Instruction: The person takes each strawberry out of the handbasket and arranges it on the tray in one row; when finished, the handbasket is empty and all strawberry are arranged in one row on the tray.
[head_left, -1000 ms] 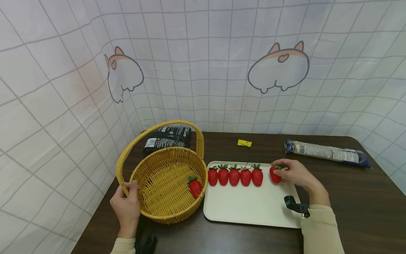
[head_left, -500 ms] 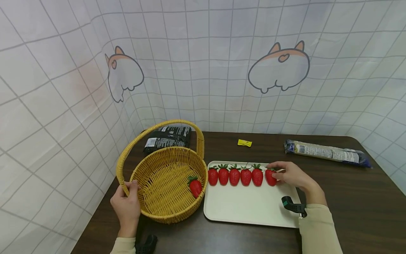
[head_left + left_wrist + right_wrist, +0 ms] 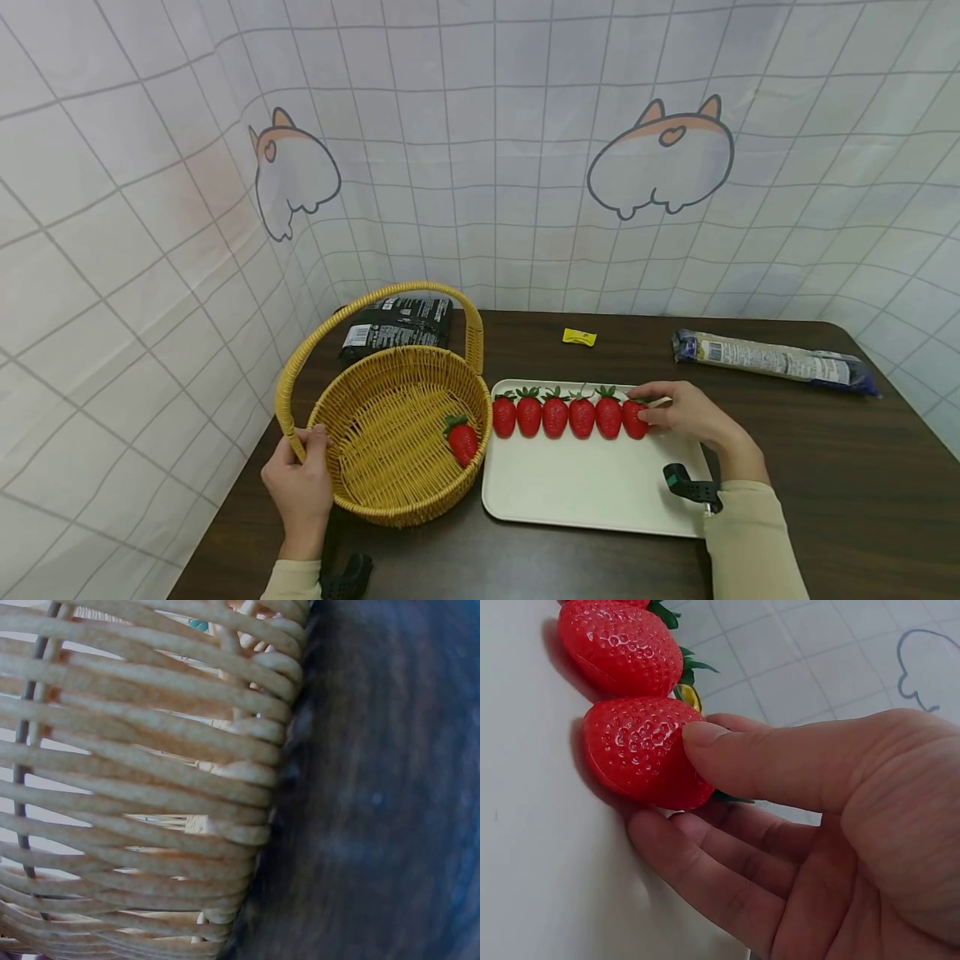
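My left hand [image 3: 302, 492] grips the yellow wicker basket [image 3: 375, 508] at its left side, where the handle [image 3: 283, 400] meets the rim. One strawberry [image 3: 462, 444] lies inside, against the basket's right wall. In the left wrist view only the woven wall [image 3: 142, 765] shows, without the hand. On the white tray [image 3: 585, 492], several red strawberries [image 3: 555, 417] stand in a row along the far edge, leaves pointing away. My right hand [image 3: 697, 421] pinches the rightmost strawberry [image 3: 641, 750], thumb on top and fingers behind; it sits close beside its neighbour [image 3: 622, 649].
Behind the basket lies a black package [image 3: 401, 323]. A small yellow wrapped packet [image 3: 579, 337] is near the table's back edge. A long plastic-wrapped pack [image 3: 772, 360] lies at the back right. Gridded cloth [image 3: 517, 167] hangs around the dark table [image 3: 840, 467].
The right hand has slid its strawberry leftward along the tray, up to the end of the row. The left hand and the basket stay where they were.
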Demonstrator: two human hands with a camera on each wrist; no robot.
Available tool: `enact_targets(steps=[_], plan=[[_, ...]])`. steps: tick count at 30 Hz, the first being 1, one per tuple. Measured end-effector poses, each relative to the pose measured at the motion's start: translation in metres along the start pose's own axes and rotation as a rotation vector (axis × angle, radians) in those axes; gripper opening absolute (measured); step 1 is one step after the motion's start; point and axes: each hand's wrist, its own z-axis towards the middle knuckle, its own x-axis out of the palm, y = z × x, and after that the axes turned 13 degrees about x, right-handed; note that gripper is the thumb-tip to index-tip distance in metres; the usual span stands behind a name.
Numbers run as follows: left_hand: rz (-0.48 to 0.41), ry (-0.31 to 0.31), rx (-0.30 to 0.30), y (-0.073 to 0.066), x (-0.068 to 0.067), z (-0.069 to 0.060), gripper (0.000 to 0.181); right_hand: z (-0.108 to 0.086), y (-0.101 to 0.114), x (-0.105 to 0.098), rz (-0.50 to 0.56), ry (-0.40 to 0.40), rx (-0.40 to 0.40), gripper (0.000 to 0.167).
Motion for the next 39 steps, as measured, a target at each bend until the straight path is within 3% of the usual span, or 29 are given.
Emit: enact_targets(steps=[7, 39], plan=[[0.016, 0.0, 0.003, -0.0004, -0.0005, 0.0001, 0.022, -0.0017, -0.0002, -0.0002, 0.017, -0.002, 0.029, 0.041], [0.005, 0.007, -0.022, -0.0014, -0.001, 0.0002, 0.021, -0.0003, 0.0035, 0.002, -0.007, -0.02, 0.003, 0.037]])
